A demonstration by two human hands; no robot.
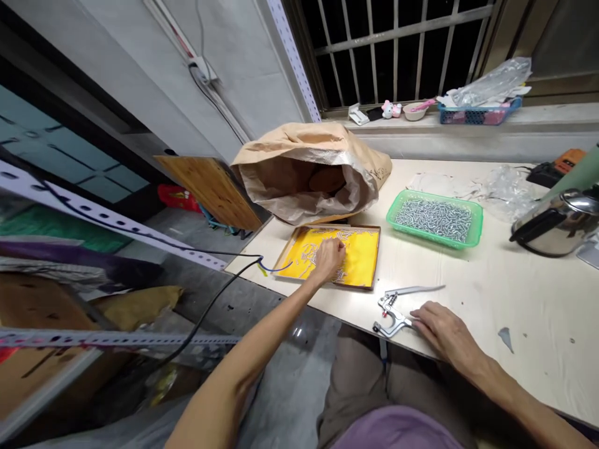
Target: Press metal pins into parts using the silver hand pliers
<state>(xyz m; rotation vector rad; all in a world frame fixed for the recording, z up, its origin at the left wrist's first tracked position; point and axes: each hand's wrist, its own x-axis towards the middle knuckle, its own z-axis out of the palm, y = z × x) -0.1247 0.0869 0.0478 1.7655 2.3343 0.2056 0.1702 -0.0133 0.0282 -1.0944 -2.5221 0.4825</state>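
My left hand (330,257) is over a shallow tray lined in yellow (365,257), its fingers pinched together; what they hold, if anything, is too small to make out. Small pale pieces (306,254) lie scattered on the yellow lining around it. On the table edge, my right hand (442,327) has its fingers curled over one handle of metal snap-fastener pliers (393,318). The pliers lie on their side with the other handle spread away and the jaws toward the left. Part of the gripped handle is hidden under the fingers.
A large open paper sack (365,149) lies behind the tray. To its right stands a green basket (476,227) of small metal pieces. A steel kettle (556,224) is at the far right. Black cables (224,272) cross at the left; a grey scrap (505,338) lies nearby.
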